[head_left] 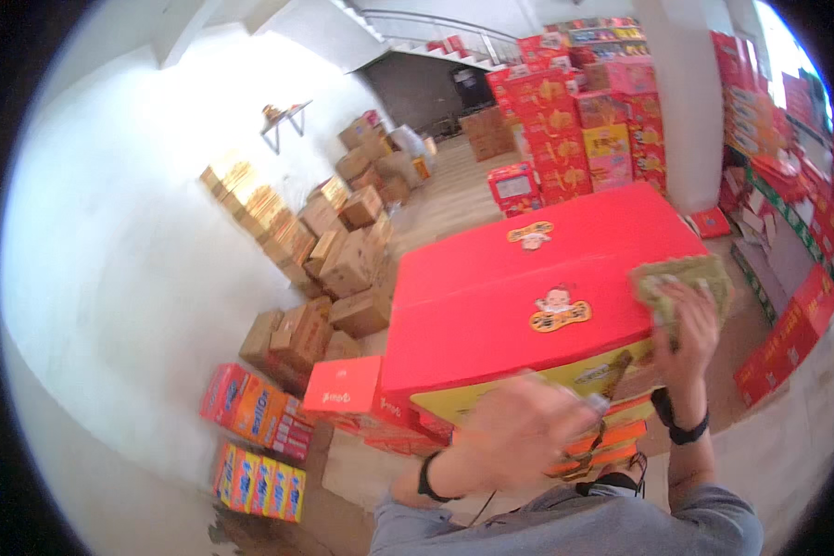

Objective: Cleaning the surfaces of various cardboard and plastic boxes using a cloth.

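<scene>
A large red carton (491, 296) with cartoon stickers on its top stands right in front of me. At its right corner my right hand (690, 320) grips a folded yellow-green cloth (713, 274); the fingers lie over the cloth and the thumb side is partly hidden. My left hand (519, 426) is smeared by motion near the carton's front edge. A small pale thing (598, 403) shows beside its fingers, too blurred to name, and whether the hand holds it is unclear. Dark bands circle both wrists.
Brown cartons (347, 264) are heaped along the left wall. A smaller red box (343, 385) abuts the large carton, with colourful packs (259, 482) on the floor nearby. Tall stacks of red boxes (556, 130) stand behind, beside a white pillar (686, 102). Low shelving (778, 241) lies right.
</scene>
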Action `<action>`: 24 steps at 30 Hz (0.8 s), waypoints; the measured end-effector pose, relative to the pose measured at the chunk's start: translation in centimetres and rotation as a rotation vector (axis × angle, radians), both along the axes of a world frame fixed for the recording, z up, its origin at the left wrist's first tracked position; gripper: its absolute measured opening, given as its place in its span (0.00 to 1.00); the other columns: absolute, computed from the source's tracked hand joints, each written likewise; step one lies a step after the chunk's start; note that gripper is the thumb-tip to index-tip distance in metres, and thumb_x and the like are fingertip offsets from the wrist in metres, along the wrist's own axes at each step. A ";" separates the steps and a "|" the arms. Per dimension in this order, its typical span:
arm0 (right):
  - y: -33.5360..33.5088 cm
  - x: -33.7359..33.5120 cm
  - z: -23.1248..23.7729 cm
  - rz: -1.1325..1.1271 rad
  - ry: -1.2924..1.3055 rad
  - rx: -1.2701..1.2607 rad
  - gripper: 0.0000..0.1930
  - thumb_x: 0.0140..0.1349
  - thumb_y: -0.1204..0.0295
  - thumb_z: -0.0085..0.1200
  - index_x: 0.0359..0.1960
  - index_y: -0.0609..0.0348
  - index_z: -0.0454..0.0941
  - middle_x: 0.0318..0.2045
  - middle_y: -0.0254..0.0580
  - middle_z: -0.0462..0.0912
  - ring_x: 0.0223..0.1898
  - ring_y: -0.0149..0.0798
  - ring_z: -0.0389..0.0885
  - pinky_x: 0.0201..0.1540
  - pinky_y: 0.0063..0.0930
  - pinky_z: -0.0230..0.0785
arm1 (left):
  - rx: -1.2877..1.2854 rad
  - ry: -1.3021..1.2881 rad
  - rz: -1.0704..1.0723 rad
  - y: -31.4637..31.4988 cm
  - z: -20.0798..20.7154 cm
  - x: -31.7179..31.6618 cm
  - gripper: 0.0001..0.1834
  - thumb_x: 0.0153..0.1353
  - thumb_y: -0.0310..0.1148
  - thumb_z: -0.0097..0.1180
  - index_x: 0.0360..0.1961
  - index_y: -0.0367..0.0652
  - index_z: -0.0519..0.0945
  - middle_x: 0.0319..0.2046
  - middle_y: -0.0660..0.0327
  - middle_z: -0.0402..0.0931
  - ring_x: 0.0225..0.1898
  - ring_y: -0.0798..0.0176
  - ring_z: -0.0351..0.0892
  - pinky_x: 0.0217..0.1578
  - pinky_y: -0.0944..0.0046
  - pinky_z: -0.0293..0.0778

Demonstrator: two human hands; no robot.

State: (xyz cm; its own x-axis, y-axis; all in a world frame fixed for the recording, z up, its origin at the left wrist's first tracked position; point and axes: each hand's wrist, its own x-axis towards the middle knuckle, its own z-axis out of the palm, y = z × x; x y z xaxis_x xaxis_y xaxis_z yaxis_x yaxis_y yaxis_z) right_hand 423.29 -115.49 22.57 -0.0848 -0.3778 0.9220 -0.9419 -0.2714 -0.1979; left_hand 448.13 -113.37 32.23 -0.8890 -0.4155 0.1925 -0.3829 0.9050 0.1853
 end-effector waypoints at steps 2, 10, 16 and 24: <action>0.2 3.0 0.6 0.088 0.048 0.050 0.14 0.50 0.70 0.54 0.40 0.58 0.76 0.41 0.42 0.79 0.48 0.41 0.76 0.56 0.42 0.60 | -0.401 0.552 0.233 -1.7 -4.5 2.3 0.19 0.50 0.25 0.51 0.47 0.45 0.75 0.42 0.56 0.73 0.45 0.54 0.72 0.48 0.53 0.67; -2.4 18.1 0.6 0.488 0.140 0.135 0.25 0.47 0.66 0.54 0.49 0.64 0.70 0.49 0.46 0.73 0.53 0.41 0.70 0.56 0.35 0.60 | -0.352 0.599 0.515 -2.8 -5.7 6.7 0.20 0.56 0.28 0.48 0.51 0.39 0.72 0.56 0.51 0.66 0.57 0.49 0.64 0.60 0.50 0.53; -2.3 19.3 0.4 0.505 0.239 0.147 0.24 0.51 0.68 0.46 0.50 0.66 0.67 0.52 0.47 0.70 0.57 0.41 0.66 0.58 0.33 0.56 | -0.318 0.476 0.683 -3.5 -6.8 7.1 0.34 0.64 0.55 0.27 0.56 0.38 0.67 0.55 0.49 0.65 0.58 0.49 0.62 0.58 0.51 0.51; -1.0 16.1 0.8 0.558 0.422 0.159 0.27 0.53 0.66 0.47 0.53 0.70 0.65 0.54 0.52 0.67 0.58 0.47 0.64 0.62 0.38 0.51 | -0.448 0.491 0.720 -2.9 -7.7 6.0 0.38 0.62 0.60 0.28 0.55 0.35 0.65 0.53 0.48 0.66 0.57 0.48 0.63 0.57 0.50 0.53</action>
State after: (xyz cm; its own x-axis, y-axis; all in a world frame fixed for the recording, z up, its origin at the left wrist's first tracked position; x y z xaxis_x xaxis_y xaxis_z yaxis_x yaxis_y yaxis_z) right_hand 439.39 -116.52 23.40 0.5119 -0.3930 0.7639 -0.6759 -0.7331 0.0758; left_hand 454.12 -116.26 24.52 -0.2305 -0.6255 0.7454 -0.8434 0.5105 0.1675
